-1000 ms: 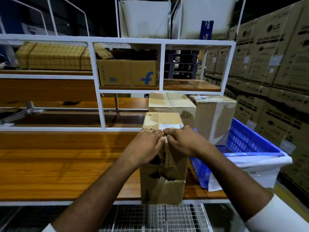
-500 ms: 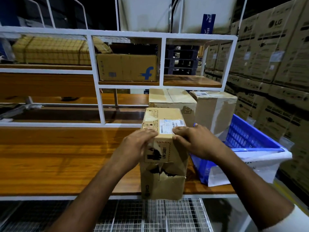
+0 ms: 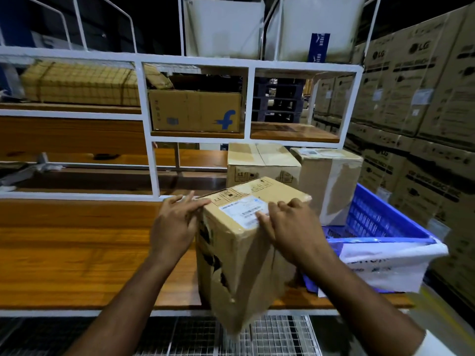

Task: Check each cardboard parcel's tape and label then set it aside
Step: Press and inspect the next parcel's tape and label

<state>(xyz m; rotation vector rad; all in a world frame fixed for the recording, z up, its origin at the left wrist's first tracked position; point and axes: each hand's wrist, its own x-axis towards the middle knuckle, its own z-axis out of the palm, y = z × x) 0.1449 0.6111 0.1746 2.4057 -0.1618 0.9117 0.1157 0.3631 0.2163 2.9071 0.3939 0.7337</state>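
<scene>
A tall, dented cardboard parcel (image 3: 246,253) stands tilted at the front edge of the wooden bench (image 3: 77,253), with its lower end hanging past the edge. It has a white label (image 3: 241,209) on its top face and a torn patch on the left front face. My left hand (image 3: 174,227) presses flat against the parcel's upper left side with straight fingers. My right hand (image 3: 293,232) grips the top right edge, fingers curled over the top and the thumb by the label. Two more taped parcels (image 3: 259,160) (image 3: 331,181) stand right behind it.
A blue crate (image 3: 380,222) with a white plastic bag (image 3: 385,265) draped over its rim sits right of the parcel. A white shelf frame (image 3: 151,160) rises behind the bench and holds a box with a blue logo (image 3: 195,111). Stacked large cartons (image 3: 424,98) wall off the right. A wire mesh (image 3: 277,335) lies below.
The parcel has been turned and tipped, one corner now facing me and its bottom off the bench edge. My hands moved apart from the top front edge to its sides, uncovering the label.
</scene>
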